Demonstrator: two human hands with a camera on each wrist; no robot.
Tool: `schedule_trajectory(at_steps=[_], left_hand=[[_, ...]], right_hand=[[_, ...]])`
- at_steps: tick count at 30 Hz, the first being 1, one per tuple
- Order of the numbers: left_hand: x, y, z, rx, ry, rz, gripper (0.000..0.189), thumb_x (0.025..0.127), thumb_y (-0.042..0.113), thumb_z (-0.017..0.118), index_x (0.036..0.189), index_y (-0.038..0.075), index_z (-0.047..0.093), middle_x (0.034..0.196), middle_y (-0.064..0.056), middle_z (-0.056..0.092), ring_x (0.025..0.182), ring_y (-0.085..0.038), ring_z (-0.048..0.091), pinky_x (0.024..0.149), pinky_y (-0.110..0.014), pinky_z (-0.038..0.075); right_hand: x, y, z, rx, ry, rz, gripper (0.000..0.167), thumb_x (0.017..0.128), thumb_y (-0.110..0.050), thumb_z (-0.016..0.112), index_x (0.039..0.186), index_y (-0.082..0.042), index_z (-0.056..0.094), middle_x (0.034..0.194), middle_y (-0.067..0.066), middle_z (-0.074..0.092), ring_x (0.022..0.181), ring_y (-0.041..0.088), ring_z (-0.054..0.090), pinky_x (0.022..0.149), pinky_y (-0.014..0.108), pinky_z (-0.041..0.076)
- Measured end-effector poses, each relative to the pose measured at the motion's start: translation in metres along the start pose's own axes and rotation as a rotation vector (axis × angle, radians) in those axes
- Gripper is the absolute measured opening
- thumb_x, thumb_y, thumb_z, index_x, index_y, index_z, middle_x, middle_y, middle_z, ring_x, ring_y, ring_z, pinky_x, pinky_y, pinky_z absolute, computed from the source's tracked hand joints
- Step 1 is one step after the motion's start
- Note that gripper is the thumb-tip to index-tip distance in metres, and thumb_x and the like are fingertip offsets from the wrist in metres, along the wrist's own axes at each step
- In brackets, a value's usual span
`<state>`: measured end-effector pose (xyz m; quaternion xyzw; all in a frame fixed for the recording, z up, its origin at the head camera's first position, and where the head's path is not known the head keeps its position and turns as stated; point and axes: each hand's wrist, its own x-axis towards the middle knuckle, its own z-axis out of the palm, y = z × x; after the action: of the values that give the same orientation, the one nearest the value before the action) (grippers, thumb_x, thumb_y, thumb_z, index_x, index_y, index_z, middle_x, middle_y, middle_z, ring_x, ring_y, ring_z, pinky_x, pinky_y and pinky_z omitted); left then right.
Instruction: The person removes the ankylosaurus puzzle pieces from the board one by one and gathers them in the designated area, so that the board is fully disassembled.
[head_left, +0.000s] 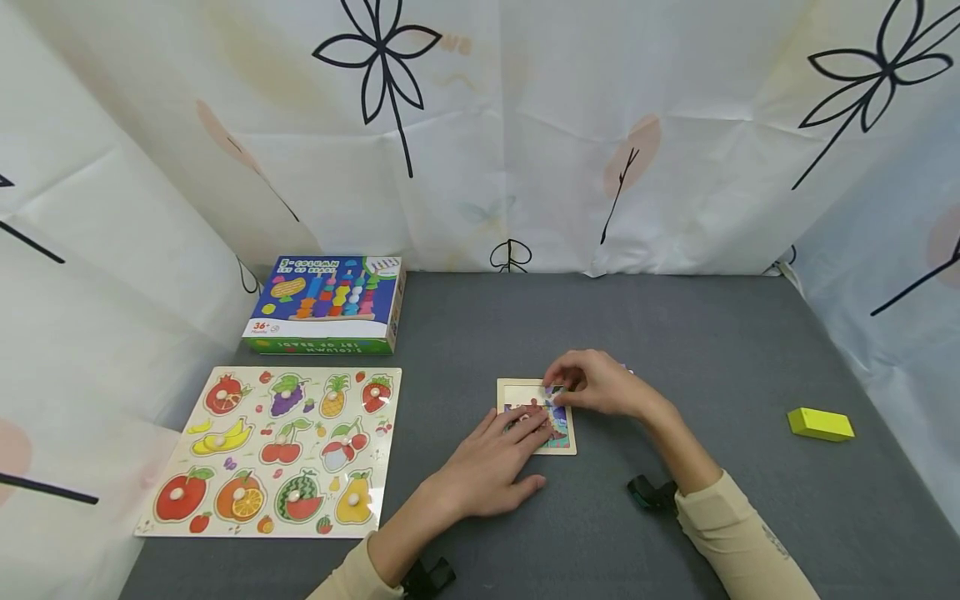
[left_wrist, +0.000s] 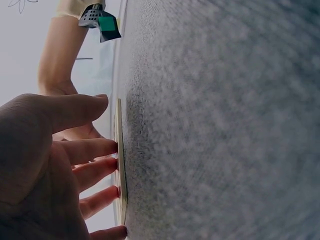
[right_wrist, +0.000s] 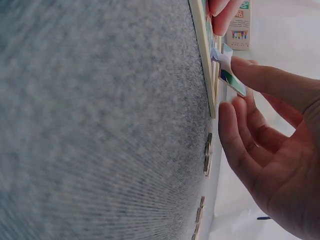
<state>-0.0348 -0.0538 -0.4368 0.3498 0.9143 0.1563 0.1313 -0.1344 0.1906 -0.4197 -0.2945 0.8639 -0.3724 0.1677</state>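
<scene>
A small jigsaw puzzle in a pale wooden frame (head_left: 517, 386) lies in the middle of the grey table. Spread fingers of my left hand (head_left: 483, 471) rest across the puzzle, covering part of its picture. At the puzzle's upper right corner, my right hand (head_left: 600, 385) pinches a jigsaw piece between thumb and fingers. The right wrist view shows this piece (right_wrist: 231, 77) tilted just above the frame (right_wrist: 204, 55), green and white on its face. From the left wrist, the frame's edge (left_wrist: 121, 170) appears side-on, with fingertips touching it.
Two loose puzzle pieces (right_wrist: 208, 156) lie beyond the frame in the right wrist view. A fruit peg board (head_left: 251, 396) lies at left, with a blue boxed bead toy (head_left: 322, 308) behind it. A yellow block (head_left: 821, 424) sits at right. Patterned cloth (head_left: 555, 200) hangs around the table.
</scene>
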Motion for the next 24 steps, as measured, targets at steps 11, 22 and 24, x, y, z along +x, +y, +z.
schedule_trajectory(at_steps=[11, 22, 24], left_hand=[[-0.001, 0.0, 0.001, 0.004, -0.001, -0.004, 0.068, 0.109, 0.044, 0.062, 0.17, 0.023, 0.039, 0.181, 0.006, 0.03, 0.168, -0.021, 0.028, 0.135, -0.059, 0.029], [-0.001, 0.001, 0.001, 0.008, 0.012, -0.001, 0.068, 0.109, 0.043, 0.062, 0.17, 0.023, 0.039, 0.18, 0.005, 0.031, 0.168, -0.021, 0.028, 0.135, -0.06, 0.029], [-0.001, 0.001, 0.001, 0.011, 0.015, -0.002, 0.068, 0.109, 0.043, 0.062, 0.17, 0.023, 0.039, 0.18, 0.005, 0.031, 0.168, -0.021, 0.028, 0.135, -0.06, 0.029]], right_hand=[[-0.011, 0.009, -0.007, 0.185, -0.027, 0.046, 0.024, 0.098, -0.003, 0.078, 0.121, 0.0, 0.075, 0.107, 0.014, 0.075, 0.088, 0.015, 0.072, 0.079, 0.024, 0.06], [-0.038, 0.025, -0.033, 0.269, 0.037, 0.058, 0.026, 0.099, -0.003, 0.076, 0.124, 0.004, 0.073, 0.114, 0.022, 0.074, 0.09, 0.012, 0.076, 0.079, 0.027, 0.064], [-0.043, 0.029, -0.038, 0.257, 0.058, 0.064, 0.025, 0.1, -0.002, 0.075, 0.124, 0.005, 0.073, 0.112, 0.021, 0.074, 0.09, 0.011, 0.077, 0.079, 0.028, 0.064]])
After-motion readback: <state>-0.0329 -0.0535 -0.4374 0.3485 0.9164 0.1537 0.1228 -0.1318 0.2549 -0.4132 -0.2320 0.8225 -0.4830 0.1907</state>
